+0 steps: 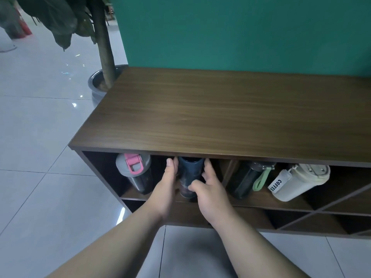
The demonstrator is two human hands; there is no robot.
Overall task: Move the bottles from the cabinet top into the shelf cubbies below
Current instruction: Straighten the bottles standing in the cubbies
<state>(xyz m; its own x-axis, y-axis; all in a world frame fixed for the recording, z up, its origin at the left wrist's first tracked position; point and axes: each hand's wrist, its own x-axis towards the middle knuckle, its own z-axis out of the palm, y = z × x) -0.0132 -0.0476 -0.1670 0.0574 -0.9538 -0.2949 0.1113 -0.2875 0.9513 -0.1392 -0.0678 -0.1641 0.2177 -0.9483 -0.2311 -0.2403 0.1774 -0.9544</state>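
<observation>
The dark blue bottle (189, 177) stands upright in the upper row of shelf cubbies, just below centre frame, its cap tucked under the front edge of the cabinet top (220, 117). You have both hands on it: your left hand (165, 189) lies flat against its left side with fingers extended, and your right hand (208, 189) wraps its right side, the thumb curled across the front of the body. Both forearms reach up from the bottom edge of the frame.

In the same cubby, to the left, a dark bottle with a grey lid and pink latch (135, 173) stands leaning slightly. Past a divider (228, 173) to the right, a dark bottle with a pale green strap (247, 179) leans right, and beside it a cream cup marked COFFEE (297, 182) lies tilted further toward the right edge. Diagonal dividers cross the lower right cubbies (321, 215).

The wood-grain top fills mid-frame against a teal wall (241, 31). At upper left, a potted plant (100, 57) stands on pale floor tiles (36, 137).
</observation>
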